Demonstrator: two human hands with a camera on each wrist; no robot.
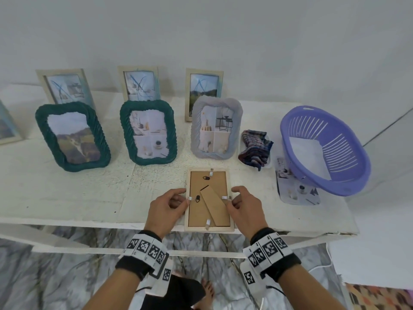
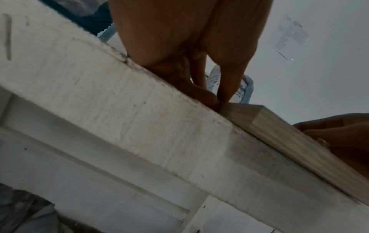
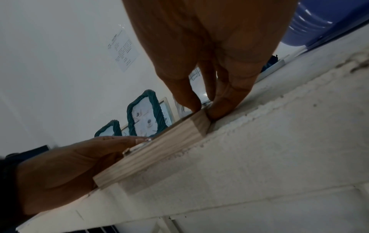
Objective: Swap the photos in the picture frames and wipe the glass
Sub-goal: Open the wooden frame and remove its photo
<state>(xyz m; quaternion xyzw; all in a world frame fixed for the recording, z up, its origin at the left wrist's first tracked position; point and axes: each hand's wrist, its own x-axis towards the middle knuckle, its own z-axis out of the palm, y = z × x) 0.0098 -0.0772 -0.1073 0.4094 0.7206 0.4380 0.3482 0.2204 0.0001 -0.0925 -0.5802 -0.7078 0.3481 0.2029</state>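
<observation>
A light wooden picture frame (image 1: 209, 229) lies face down at the table's front edge, with its brown backing board (image 1: 199, 214) and stand flap up. My left hand (image 1: 186, 198) pinches at the small metal tab on the frame's left rail. My right hand (image 1: 231, 197) pinches at the tab on the right rail. In the left wrist view my left hand (image 2: 216, 101) has curled fingertips on the end of the frame (image 2: 279, 134). Seen from the right wrist, my right hand (image 3: 203, 109) grips the frame's corner (image 3: 159, 149), and the left hand (image 3: 79, 165) holds the other side.
Two green rope frames (image 1: 72, 136) (image 1: 148, 132) and a grey one (image 1: 215, 127) stand behind, with wooden frames (image 1: 138, 83) against the wall. A folded checked cloth (image 1: 256, 147) lies to the right. A purple basket (image 1: 324, 148) leans on a loose photo (image 1: 297, 193).
</observation>
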